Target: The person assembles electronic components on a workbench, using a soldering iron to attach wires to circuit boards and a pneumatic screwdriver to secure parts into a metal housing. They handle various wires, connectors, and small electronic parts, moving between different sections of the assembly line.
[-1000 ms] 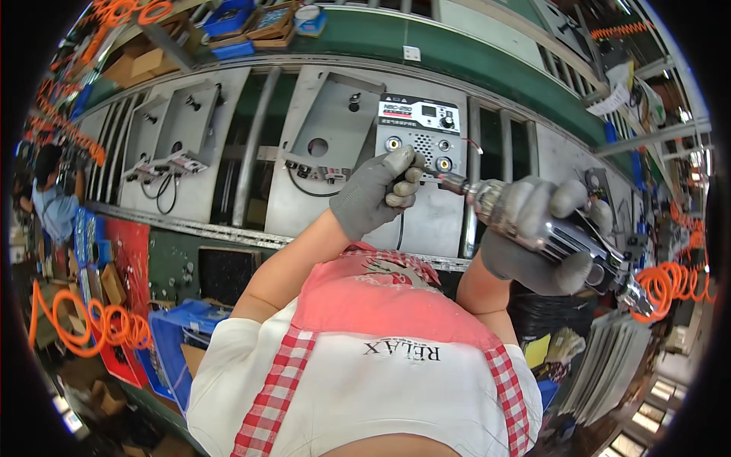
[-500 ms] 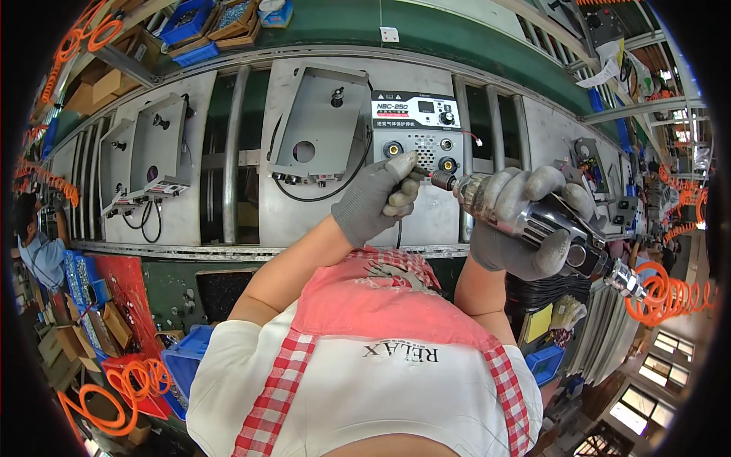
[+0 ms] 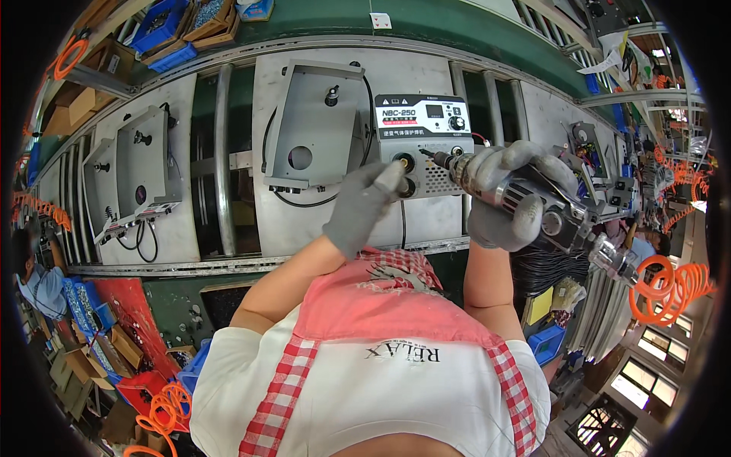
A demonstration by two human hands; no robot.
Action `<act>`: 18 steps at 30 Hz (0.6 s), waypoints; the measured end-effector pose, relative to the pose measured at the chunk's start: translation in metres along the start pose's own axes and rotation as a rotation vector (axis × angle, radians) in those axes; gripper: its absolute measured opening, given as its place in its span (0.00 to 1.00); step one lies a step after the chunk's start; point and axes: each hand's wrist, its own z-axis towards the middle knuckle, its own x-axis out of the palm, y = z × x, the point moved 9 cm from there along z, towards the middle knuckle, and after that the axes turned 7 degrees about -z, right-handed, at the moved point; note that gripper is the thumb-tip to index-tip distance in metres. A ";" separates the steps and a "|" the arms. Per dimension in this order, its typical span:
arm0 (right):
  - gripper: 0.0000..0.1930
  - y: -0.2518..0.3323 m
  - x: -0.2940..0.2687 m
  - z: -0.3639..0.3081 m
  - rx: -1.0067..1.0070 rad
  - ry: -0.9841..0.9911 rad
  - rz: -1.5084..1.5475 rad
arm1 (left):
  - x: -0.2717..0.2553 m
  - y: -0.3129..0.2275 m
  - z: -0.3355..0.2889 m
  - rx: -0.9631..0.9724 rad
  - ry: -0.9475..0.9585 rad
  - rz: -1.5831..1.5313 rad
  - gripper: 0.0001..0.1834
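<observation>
Left grip [image 3: 362, 207] and right grip [image 3: 496, 227] are gloved in grey. The power tool [image 3: 533, 198] is silver and black, the coiled hose [image 3: 680, 286] at right orange. The front panel [image 3: 423, 122] is black and white with a red strip. Near, a coral-pink apron [image 3: 373, 308] has red-and-white checked straps [image 3: 280, 396] over a white shirt [image 3: 411, 400]; far left, bins [image 3: 158, 24] are blue.

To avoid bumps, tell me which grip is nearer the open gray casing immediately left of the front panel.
Left. The left grip is by the lower-right corner of the casing in the picture; the right grip is farther right, wrapped around a power driver.
</observation>
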 end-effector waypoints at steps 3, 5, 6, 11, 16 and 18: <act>0.23 -0.013 -0.003 0.000 -0.032 0.013 -0.108 | -0.038 -0.008 0.012 0.275 -0.302 0.093 0.19; 0.23 -0.022 -0.007 -0.004 0.007 0.005 -0.063 | -0.045 0.010 0.029 0.344 -0.338 0.209 0.20; 0.23 -0.024 -0.006 -0.004 0.018 0.010 -0.052 | -0.042 0.009 0.034 0.379 -0.354 0.268 0.21; 0.23 -0.027 -0.003 -0.001 0.024 0.013 -0.081 | -0.013 0.030 0.062 0.341 -0.038 0.112 0.22; 0.28 -0.025 0.001 0.000 0.069 -0.021 -0.005 | -0.008 0.035 0.065 0.246 0.025 0.075 0.21; 0.26 -0.027 0.003 0.000 0.064 -0.008 -0.036 | -0.007 0.033 0.065 0.260 0.020 0.093 0.20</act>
